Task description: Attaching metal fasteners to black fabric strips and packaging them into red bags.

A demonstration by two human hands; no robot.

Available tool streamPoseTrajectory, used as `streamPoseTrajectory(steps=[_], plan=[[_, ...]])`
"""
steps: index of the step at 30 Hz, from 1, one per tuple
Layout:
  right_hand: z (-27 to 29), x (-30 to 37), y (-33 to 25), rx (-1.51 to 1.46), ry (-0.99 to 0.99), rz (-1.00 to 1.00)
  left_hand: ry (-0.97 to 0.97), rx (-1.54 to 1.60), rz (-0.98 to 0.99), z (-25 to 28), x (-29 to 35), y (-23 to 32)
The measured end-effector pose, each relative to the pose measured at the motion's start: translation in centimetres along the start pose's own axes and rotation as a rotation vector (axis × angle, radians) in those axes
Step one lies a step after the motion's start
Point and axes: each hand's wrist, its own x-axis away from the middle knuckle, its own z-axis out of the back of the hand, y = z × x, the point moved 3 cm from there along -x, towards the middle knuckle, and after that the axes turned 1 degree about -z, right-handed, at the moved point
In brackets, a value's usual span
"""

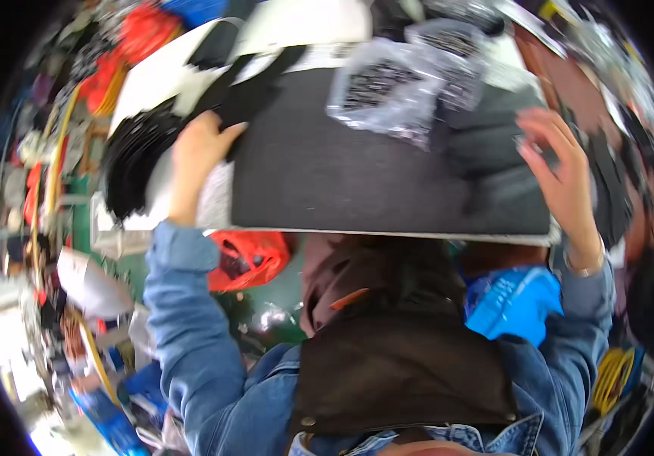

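Note:
My left hand (199, 156) is over the left part of the worktable, beside a fanned stack of black strips (133, 163). Its thumb sticks out apart from the fingers, close to long black strips (224, 91) lying away from me; I see nothing gripped. My right hand (563, 163) hovers at the right side of a black mat (342, 175). Its thumb and a fingertip come together in a pinch, and blur hides whatever small thing may be there. Clear plastic bags (380, 87) of small dark pieces lie between the hands, toward the far side.
The mat lies on a white-topped table (304, 23). More black pieces (608, 190) hang or lie at the right edge. Below the table are a red plastic bag (247, 262) and a blue bag (517, 304). Cluttered shelves (53, 167) stand at left.

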Motion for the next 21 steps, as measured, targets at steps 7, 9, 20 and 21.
streamPoseTrajectory(steps=[7, 9, 20, 21], plan=[[1.5, 1.6, 5.4, 0.351, -0.183, 0.14, 0.087, 0.639, -0.124, 5.2, 2.1, 2.3], [1.3, 2.8, 5.9, 0.391, -0.266, 0.232, 0.057, 0.905, -0.217, 8.5, 5.2, 5.3], [-0.1, 5.9, 3.3, 0.504, -0.04, 0.334, 0.004, 0.842, -0.173, 0.2, 15.7, 12.0], [0.5, 6.5, 2.3, 0.525, 0.165, 0.47, 0.11, 0.621, -0.258, 0.1, 16.0, 12.5]])
